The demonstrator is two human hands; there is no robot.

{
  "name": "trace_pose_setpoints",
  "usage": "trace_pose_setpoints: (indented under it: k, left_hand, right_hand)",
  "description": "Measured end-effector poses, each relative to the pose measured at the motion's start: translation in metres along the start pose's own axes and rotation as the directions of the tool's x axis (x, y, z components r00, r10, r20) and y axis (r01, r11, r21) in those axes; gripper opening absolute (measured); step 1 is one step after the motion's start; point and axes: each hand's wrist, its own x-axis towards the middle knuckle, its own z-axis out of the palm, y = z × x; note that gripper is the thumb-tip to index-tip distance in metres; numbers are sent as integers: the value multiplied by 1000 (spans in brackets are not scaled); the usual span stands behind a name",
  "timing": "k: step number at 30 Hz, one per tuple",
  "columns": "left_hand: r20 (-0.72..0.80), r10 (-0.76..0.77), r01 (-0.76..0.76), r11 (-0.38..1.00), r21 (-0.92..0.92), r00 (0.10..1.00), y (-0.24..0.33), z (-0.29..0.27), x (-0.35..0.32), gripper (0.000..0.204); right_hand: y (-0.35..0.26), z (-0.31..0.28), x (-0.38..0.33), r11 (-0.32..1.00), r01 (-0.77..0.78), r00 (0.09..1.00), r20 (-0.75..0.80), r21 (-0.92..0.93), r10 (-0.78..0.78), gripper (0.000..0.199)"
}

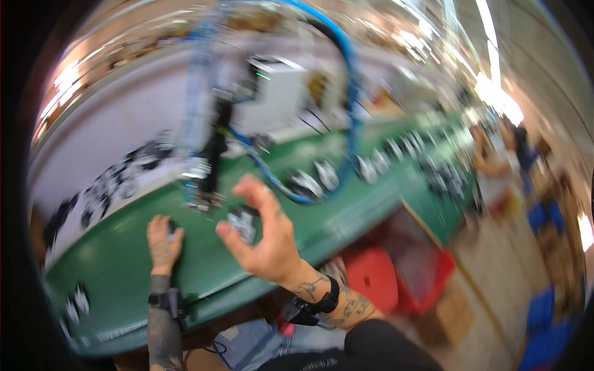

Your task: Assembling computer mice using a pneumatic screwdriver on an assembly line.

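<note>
Work seems unfinished: right hand (272, 241) unclenched near black-and-white part (244, 224), grip of left hand (163, 246) unclear, more parts (366, 168) toward two o'clock.

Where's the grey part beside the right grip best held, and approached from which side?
Probably by opposite side edges, from above and the right: the grey part lies on the green surface, top exposed, with the open right grip on that side. Blur hides finer shape.

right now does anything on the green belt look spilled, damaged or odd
Nothing clearly stands out. The blue hose loops low in front of some parts; whether it touches them, I can't tell. Blur would hide small damage.
</note>
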Motion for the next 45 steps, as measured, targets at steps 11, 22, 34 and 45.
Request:
trace_pose_setpoints:
  k: [11, 22, 34, 45]
  left_hand:
    - [47, -216, 219, 973, -69, 975, -37, 27, -11, 60]
    - [164, 382, -362, 922, -140, 910, 110, -59, -109, 33]
    - [521, 254, -152, 961, -230, 815, 123, -54, -95, 27]
    - [525, 410, -245, 902, -356, 745, 116, -58, -96, 41]
  right_hand:
    - [103, -299, -437, -362, -925, -39, -923, -111, 382, 101]
    - [159, -290, -446, -57, -925, -374, -874, 376, 309, 95]
    - [167, -322, -470, 45, -970, -212, -917, 240, 338, 77]
    - [173, -282, -462, 33, -975, -195, -913, 222, 358, 100]
